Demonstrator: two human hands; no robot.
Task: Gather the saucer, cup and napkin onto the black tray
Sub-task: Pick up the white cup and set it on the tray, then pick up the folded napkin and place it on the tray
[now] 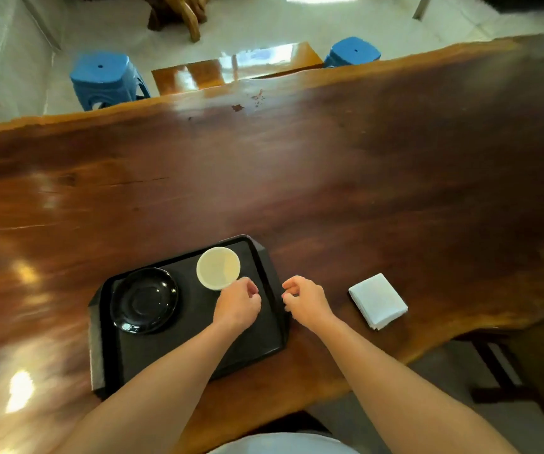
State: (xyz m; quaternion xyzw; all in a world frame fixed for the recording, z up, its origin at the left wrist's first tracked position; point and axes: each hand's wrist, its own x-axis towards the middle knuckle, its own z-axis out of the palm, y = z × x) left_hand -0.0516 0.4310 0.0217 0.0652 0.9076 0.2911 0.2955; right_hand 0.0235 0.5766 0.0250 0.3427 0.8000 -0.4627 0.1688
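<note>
The black tray point(198, 342) lies on the wooden table near its front edge. A glossy black saucer point(144, 300) rests on the tray's left part. A white cup point(218, 267) stands upright on the tray's far right part. My left hand point(237, 301) hovers over the tray, its fingertips at the cup's near rim; whether they touch it is unclear. My right hand point(305, 298) hangs just right of the tray's edge, fingers loosely curled and holding nothing. A folded white napkin point(377, 300) lies on the table to the right of my right hand.
The long wooden table point(296, 175) stretches far and to both sides. Two blue stools point(106, 80) point(352, 52) stand beyond its far edge. A dark wooden chair point(509, 371) sits at the near right, below the table's edge.
</note>
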